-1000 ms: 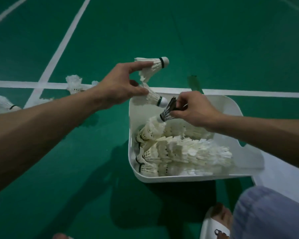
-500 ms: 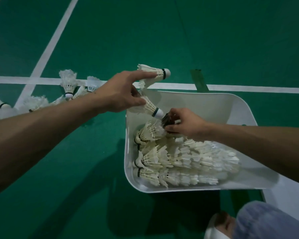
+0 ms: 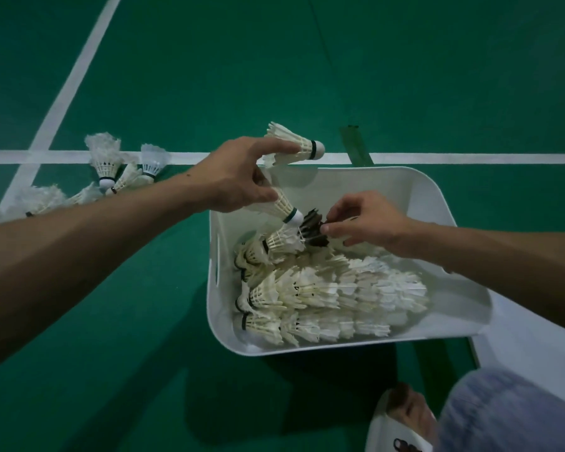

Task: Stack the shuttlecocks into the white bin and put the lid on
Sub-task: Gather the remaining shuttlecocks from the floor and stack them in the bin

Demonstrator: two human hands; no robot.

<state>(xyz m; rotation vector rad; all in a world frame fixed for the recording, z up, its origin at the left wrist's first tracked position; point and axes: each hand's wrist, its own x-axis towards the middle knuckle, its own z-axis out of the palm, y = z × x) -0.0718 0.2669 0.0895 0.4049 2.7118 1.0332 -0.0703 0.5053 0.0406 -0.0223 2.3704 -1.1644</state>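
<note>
Shuttlecocks [image 3: 294,143] in left hand [image 3: 238,181], dark shuttlecock [image 3: 312,227] in right hand [image 3: 369,220], at white bin [image 3: 437,203]

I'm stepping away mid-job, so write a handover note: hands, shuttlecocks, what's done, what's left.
Left hand grips two white shuttlecocks.
Right hand pinches a black shuttlecock at the end of a row in the bin.
Done: several stacked rows lie in the bin.
Left: the three held ones, the loose shuttlecocks on the floor left of the bin, then the lid, which is not on.
</note>
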